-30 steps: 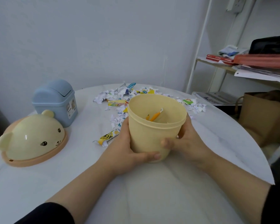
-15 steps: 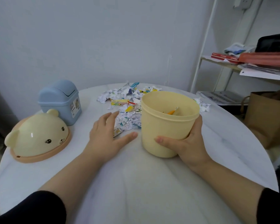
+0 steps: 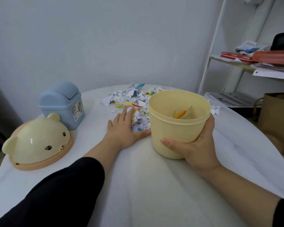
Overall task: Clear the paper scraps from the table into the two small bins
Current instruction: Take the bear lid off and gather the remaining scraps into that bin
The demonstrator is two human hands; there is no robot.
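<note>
Round white table (image 3: 154, 185) — bearing all items. Bear-face lid (image 3: 38, 143), cream on a peach rim, lying at the left edge. Yellow bin (image 3: 177, 128), lidless, a few scraps inside — right hand (image 3: 198, 145) wrapped around its near side. Blue bin (image 3: 62, 104), swing lid on, behind the bear lid. Left hand (image 3: 123, 130), flat and spread, fingers on the paper scraps (image 3: 134, 102) heaped beside the yellow bin.

I count two small bins: one open yellow bin (image 3: 177, 126) at right and one lidded blue bin (image 3: 62, 104) at far left. One bear-faced lid (image 3: 38, 143) lies near left. One heap of paper scraps (image 3: 133, 104), too many to number, covers the far table (image 3: 138, 185). Two hands show.
</note>
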